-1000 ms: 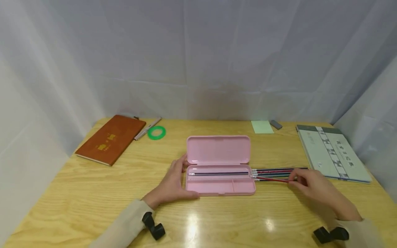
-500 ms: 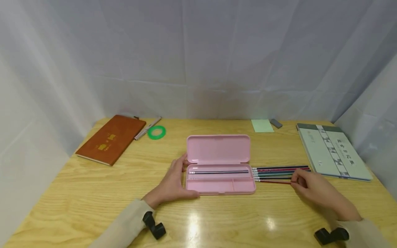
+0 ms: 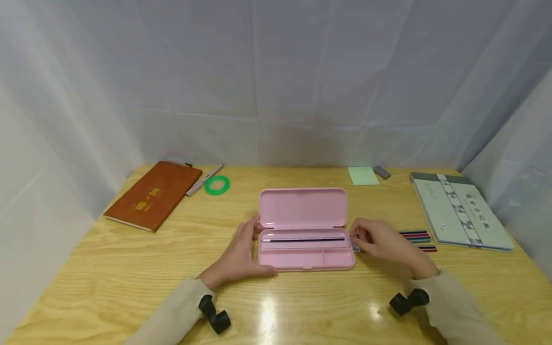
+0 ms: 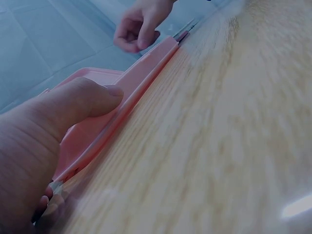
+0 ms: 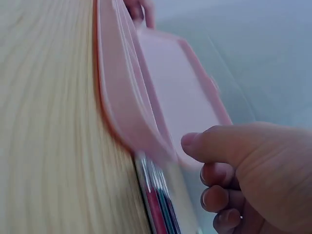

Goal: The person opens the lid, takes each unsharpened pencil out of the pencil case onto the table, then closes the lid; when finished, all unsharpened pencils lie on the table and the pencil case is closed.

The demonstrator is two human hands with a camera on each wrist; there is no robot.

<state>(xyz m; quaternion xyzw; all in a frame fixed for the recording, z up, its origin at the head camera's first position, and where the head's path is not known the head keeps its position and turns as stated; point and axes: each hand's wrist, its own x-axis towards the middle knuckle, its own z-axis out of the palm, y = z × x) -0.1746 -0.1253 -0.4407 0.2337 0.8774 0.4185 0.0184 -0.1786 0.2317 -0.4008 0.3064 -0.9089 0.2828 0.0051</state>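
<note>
A pink pencil case (image 3: 291, 259) lies on the table with its lid raised. Dark pencil (image 3: 306, 240) lies lengthwise in its rear compartment; whether there is more than one is unclear. My left hand (image 3: 239, 254) grips the case's left end, thumb along the front edge and fingers round the back corner. Beside the right end, my right hand (image 3: 377, 239) hovers over the eraser ends of several pencils (image 3: 416, 239), covering their middles. Its fingers are loosely curled, the thumb apart from them, and the right wrist view shows nothing between them. Those pencils (image 5: 158, 209) lie side by side against the case.
At the left lie a brown notebook (image 3: 153, 196), a pen (image 3: 205, 179) and a green tape roll (image 3: 217, 185). Pale green sticky notes (image 3: 363, 176) and a grey eraser (image 3: 382, 172) sit at the back. A pale notebook (image 3: 463, 211) is on the right.
My right hand has let go of the red pencil at the row's near side and moved left to the case's right end. The left hand keeps its place on the case.
</note>
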